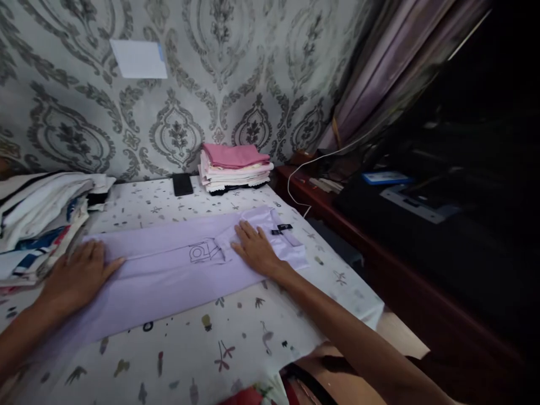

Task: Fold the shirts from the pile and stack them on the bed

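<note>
Though wrinkly — garment (169, 284) beneath hands (256, 250)

From where I stand, I can't read a single word. The flat lilac cloth garment (169, 289) carries a small black rectangular label (285, 227) near one end, its pale marks too tiny to make out, with a smaller black tag (275, 232) just beside it. Further along, a thin black line print (199, 252) shows a ring inside a boxy outline; whether it includes lettering, I can't tell.
</note>
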`<state>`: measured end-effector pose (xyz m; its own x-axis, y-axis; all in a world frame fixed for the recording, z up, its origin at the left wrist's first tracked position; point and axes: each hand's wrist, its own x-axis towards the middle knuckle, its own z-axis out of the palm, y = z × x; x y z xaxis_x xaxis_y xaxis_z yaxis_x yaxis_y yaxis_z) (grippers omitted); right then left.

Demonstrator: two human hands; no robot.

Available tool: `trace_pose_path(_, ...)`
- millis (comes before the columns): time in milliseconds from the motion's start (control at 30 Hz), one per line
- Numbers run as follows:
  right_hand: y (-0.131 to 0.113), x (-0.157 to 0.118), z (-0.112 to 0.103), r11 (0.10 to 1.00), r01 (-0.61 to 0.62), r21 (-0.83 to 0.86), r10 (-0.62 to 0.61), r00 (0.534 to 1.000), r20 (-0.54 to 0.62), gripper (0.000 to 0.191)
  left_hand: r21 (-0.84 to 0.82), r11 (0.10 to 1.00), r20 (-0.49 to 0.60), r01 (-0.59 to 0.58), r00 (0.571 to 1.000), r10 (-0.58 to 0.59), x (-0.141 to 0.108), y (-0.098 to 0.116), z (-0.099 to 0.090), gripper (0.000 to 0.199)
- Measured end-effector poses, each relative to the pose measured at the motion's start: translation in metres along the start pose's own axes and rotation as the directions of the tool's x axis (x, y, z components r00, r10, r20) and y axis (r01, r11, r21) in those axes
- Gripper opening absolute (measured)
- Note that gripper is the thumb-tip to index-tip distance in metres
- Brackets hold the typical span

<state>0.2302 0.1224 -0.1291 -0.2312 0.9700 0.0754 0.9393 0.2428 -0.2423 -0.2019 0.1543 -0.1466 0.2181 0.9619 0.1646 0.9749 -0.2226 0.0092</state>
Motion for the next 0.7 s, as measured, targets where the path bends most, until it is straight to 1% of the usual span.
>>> trace_pose_path(33,0.007,-0.003,0.001,1.0,-0.006,0.025,0.006,1.0,0.014,0.056,0.023,0.998,0.005,0.061,0.998,-0.061,0.006,0.023,-0.009,0.073)
trace_pose_path(67,0.012,-0.005,0.001,0.999,0.007,0.053,-0.007,1.0,0.013,0.056,0.013,0.998,0.032,0.06,0.998,-0.061,0.012,0.05,-0.019,0.076)
trace_pose_path(100,0.015,-0.007,0.001,0.996,0.029,0.081,-0.029,1.0,-0.008,0.055,-0.041,0.999,0.084,0.009,0.996,-0.005,0.019,0.081,-0.028,0.077)
trace_pose_path(133,0.018,-0.008,-0.001,0.993,0.048,0.104,-0.044,0.998,-0.043,0.054,-0.121,0.991,0.132,-0.059,0.988,0.075,0.025,0.113,-0.036,0.077)
trace_pose_path(200,0.027,-0.012,-0.006,0.99,0.038,0.133,-0.02,0.991,-0.135,0.052,-0.251,0.944,0.176,-0.216,0.948,0.263,0.04,0.176,-0.046,0.076)
trace_pose_path(233,0.034,-0.014,-0.008,0.99,0.002,0.139,0.024,0.983,-0.185,0.051,-0.294,0.908,0.19,-0.299,0.913,0.362,0.048,0.205,-0.048,0.076)
trace_pose_path(267,0.043,-0.018,-0.011,0.988,-0.054,0.142,0.086,0.97,-0.226,0.05,-0.327,0.874,0.194,-0.359,0.88,0.434,0.056,0.23,-0.048,0.076)
trace_pose_path(300,0.055,-0.022,-0.014,0.982,-0.122,0.142,0.155,0.955,-0.251,0.049,-0.348,0.854,0.199,-0.386,0.86,0.47,0.064,0.252,-0.045,0.076)
trace_pose_path(333,0.068,-0.028,-0.016,0.97,-0.199,0.139,0.229,0.938,-0.262,0.048,-0.359,0.843,0.199,-0.401,0.849,0.489,0.072,0.271,-0.041,0.075)
trace_pose_path(367,0.081,-0.034,-0.017,0.952,-0.276,0.134,0.303,0.918,-0.257,0.047,-0.358,0.842,0.192,-0.405,0.85,0.49,0.08,0.286,-0.036,0.074)
trace_pose_path(433,0.104,-0.046,-0.019,0.908,-0.401,0.12,0.418,0.881,-0.221,0.046,-0.331,0.857,0.19,-0.395,0.861,0.471,0.092,0.307,-0.023,0.074)
trace_pose_path(500,0.118,-0.054,-0.019,0.881,-0.457,0.117,0.472,0.863,-0.182,0.044,-0.292,0.876,0.216,-0.383,0.866,0.451,0.098,0.319,-0.009,0.074)
trace_pose_path(600,0.12,-0.052,-0.023,0.865,-0.481,0.141,0.498,0.859,-0.121,0.045,-0.249,0.892,0.264,-0.378,0.859,0.438,0.1,0.326,0.005,0.078)
trace_pose_path(700,0.111,-0.037,-0.031,0.849,-0.496,0.185,0.513,0.857,-0.058,0.044,-0.249,0.889,0.253,-0.383,0.861,0.442,0.1,0.324,0.01,0.08)
